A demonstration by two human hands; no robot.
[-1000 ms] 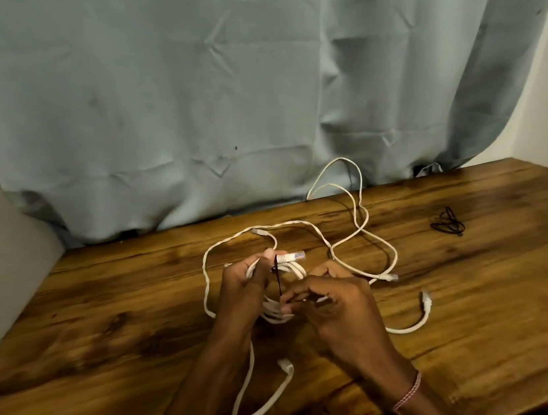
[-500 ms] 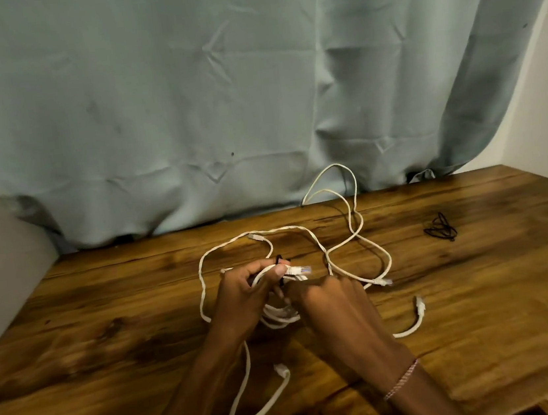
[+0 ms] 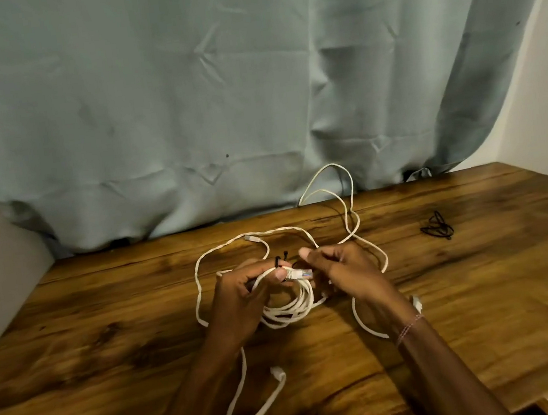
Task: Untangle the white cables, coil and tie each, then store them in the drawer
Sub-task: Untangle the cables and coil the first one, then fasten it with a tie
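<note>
At frame centre we are gripping the white coil (image 3: pixel 293 305) and its black tie (image 3: pixel 277 261) in our left hand (image 3: pixel 239 301). Our right hand (image 3: pixel 350 274) is curling beside it, and we cannot tell what it holds. If we slacken our grip, the untied coil is likely springing apart.

Wooden table (image 3: pixel 108 331) — loose white cables (image 3: pixel 278 375), black ties (image 3: pixel 437 226)

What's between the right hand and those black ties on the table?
Only a flat loop of loose white cable lying beside the right hand. Past it, just wooden table up to the black ties.
</note>
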